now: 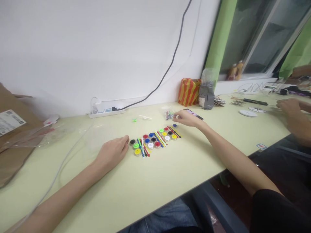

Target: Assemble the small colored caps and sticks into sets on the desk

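on the right hand [188, 119] the fingers [178, 115] lay nearly together, stretched out with their tips just beside a small clear bag of parts [168, 115]; i could not tell whether they touched it; the left hand [113, 152] rested with its fingers [125, 139] loosely curled, gripping nothing, just beside a black plastic disc [132, 141] at the end of a block of coloured discs and sticks [155, 139]; these looked light and stiff, apt to slide, best taken by the rim; the bag looked soft and slippery, best pinched at its edge; everything lay on a pale green table [170, 181], near a phone [197, 114].
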A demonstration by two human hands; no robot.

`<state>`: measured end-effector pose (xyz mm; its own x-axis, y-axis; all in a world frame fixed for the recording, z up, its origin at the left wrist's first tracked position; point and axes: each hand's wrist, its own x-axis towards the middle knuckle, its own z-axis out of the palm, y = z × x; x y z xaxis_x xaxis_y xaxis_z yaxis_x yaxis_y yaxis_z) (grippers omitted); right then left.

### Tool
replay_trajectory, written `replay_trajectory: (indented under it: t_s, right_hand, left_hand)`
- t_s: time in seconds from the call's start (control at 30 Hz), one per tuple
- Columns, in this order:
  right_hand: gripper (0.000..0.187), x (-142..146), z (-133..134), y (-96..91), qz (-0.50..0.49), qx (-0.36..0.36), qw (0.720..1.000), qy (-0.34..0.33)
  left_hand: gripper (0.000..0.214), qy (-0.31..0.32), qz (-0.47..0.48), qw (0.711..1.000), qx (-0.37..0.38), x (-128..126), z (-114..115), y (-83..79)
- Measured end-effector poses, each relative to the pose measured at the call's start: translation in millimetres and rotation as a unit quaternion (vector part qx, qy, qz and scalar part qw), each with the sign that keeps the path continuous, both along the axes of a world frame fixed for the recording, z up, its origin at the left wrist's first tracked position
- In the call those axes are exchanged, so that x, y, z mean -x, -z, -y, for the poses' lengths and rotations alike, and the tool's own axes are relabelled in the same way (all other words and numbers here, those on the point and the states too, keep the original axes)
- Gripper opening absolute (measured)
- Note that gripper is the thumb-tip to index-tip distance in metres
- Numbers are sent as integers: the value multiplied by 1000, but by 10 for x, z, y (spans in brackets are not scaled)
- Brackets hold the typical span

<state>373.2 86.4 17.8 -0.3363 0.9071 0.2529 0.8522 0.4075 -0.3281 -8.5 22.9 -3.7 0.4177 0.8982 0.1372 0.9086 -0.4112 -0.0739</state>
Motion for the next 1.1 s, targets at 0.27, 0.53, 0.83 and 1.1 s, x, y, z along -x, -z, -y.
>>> replay_trajectory:
  t_s: [0.27, 0.53, 0.83, 1.1]
  right_hand:
    - [22, 275, 202, -77, -53, 54, 997, 1]
    - [20, 386, 268, -13, -7, 103, 994, 42]
    - [19, 412, 182, 86, 61, 30, 996, 61]
    - [22, 423, 229, 40, 70, 11, 996, 59]
  left_hand:
    - [23, 17, 12, 1000, -6, 16, 8, 1]
    - [22, 17, 12, 1000, -2, 17, 2, 13]
    - [20, 18, 9, 1000, 1, 5, 12, 2]
    - [23, 14, 11, 1000, 4, 0, 21, -10]
